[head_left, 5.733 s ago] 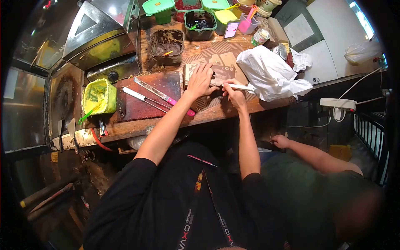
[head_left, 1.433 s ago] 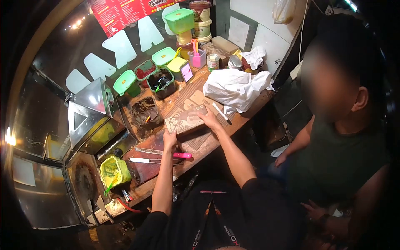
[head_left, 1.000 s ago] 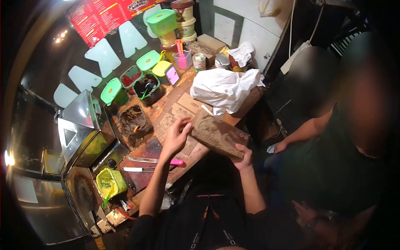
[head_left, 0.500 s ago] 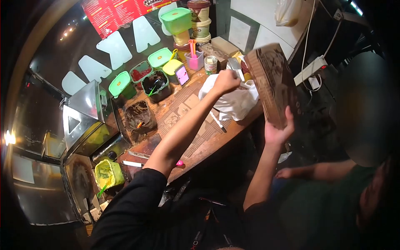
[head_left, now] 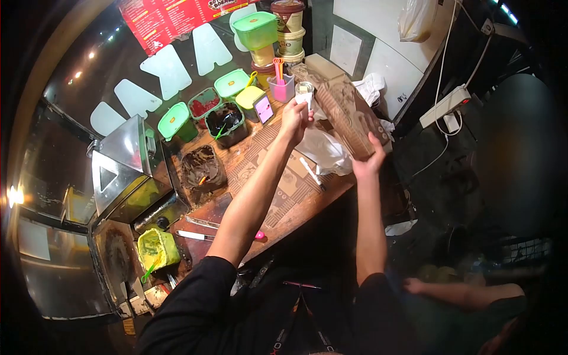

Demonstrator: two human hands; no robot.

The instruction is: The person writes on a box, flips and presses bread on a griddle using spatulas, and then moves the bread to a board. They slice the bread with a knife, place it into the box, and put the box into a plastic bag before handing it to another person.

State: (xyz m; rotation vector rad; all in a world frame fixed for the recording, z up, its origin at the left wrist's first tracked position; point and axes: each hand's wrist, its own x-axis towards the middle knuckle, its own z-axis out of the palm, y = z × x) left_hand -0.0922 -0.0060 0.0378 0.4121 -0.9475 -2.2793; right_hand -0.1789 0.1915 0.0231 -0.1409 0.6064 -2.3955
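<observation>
My right hand (head_left: 368, 160) grips the lower end of a brown printed cardboard box (head_left: 352, 118), which is tilted over the back right of the table. My left hand (head_left: 296, 121) is closed on the upper left edge of a white plastic bag (head_left: 322, 148). The bag lies loosely beneath and to the left of the box, and part of the box overlaps its opening. How far the box reaches into the bag is hidden. A white-and-black marker (head_left: 310, 173) rests on a flat printed cardboard sheet (head_left: 254, 168) in front of the bag.
Green-lidded tubs (head_left: 174, 120), a dark sauce tub (head_left: 225, 123) and a brown-smeared tub (head_left: 202, 167) stand on the left. A knife (head_left: 194, 235) lies near the front edge. At the right are a power strip (head_left: 447, 106) and another person's arm (head_left: 467, 293).
The box has moved left and down, tilting over the bag. My left hand has shifted left, pulling the bag's edge with it. The other person's arm is lower.
</observation>
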